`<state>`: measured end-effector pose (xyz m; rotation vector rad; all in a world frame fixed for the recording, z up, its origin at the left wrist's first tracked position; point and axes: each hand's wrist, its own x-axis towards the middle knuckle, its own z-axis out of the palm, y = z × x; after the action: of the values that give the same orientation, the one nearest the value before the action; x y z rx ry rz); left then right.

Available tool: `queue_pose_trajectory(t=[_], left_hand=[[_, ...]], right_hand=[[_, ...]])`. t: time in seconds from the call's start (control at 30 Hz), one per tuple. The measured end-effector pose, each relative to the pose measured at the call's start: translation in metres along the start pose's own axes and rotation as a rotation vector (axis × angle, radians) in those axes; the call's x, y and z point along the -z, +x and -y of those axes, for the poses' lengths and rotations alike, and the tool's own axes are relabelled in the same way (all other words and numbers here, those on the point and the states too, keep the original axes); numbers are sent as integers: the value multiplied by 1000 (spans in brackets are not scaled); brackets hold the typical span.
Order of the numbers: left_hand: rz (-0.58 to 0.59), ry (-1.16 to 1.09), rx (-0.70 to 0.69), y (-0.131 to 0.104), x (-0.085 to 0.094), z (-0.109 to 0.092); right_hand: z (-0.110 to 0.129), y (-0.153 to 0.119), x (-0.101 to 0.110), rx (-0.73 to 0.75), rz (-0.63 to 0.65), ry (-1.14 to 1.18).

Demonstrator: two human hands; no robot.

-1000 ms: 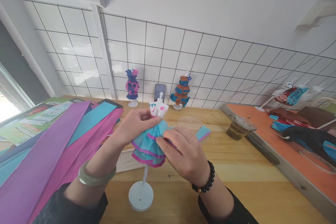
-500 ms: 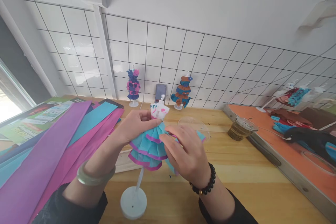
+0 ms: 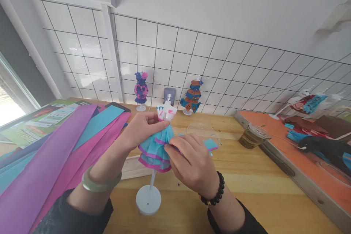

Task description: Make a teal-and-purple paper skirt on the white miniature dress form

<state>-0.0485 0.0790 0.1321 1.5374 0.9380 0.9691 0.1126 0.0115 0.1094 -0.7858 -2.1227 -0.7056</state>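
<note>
In the head view a miniature dress form [image 3: 166,111] with a white patterned bodice wears a tiered skirt [image 3: 155,148] of light blue crepe paper edged in purple. Its round white base [image 3: 148,200] shows below, and the form leans slightly. My left hand [image 3: 145,126] is closed around the waist, thumb pressed on the top of the skirt. With closed fingertips my right hand [image 3: 192,159] pinches the purple-edged crepe paper at the skirt's right side. Past its knuckles sticks out the loose end of a blue crepe paper strip [image 3: 210,144].
Purple, pink and blue crepe paper sheets [image 3: 63,146] lie at left. Two small dressed forms [image 3: 141,89] and a dark phone-like object [image 3: 170,95] stand by the tiled wall. At right are a clear round lid [image 3: 203,128], a plastic cup [image 3: 253,137] and an orange board [image 3: 329,161].
The form's base has shifted right and away from me, and the form is more upright. My right fingers have moved slightly left against the skirt. The camera view has shifted a little.
</note>
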Motion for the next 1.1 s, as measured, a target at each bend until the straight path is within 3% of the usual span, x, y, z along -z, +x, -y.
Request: queue_pose_trajectory(t=[0.13,0.2,0.33,0.4,0.47,0.57,0.77,0.9,1.1], left_hand=[[43,27,-42,0,0,1],[89,48,-54,-1,0,2],[220,78,-55,-1,0,3],[279,83,-77,-1,0,3],[339,85,-93,-1,0,3],[403,127,-100,0,0,3],[474,215,-75,-2,1,-2],[511,264,-95,-4,-1,-7],[450,356,-211,-5,-6,-5]], right_hand=[[-2,3,7,6,16,169],[-4,4,12,-79,-41,300],[-12,3,16,-560,-102,479],[-18,0,15,-778,-4,606],[-24,-2,13,-890,147,769],[-29,-4,11,-920,333,961],[-33,-9,8,-912,513,1146],[-35,-10,7,-830,494,1151],[-36,-10,8,-866,392,1191]])
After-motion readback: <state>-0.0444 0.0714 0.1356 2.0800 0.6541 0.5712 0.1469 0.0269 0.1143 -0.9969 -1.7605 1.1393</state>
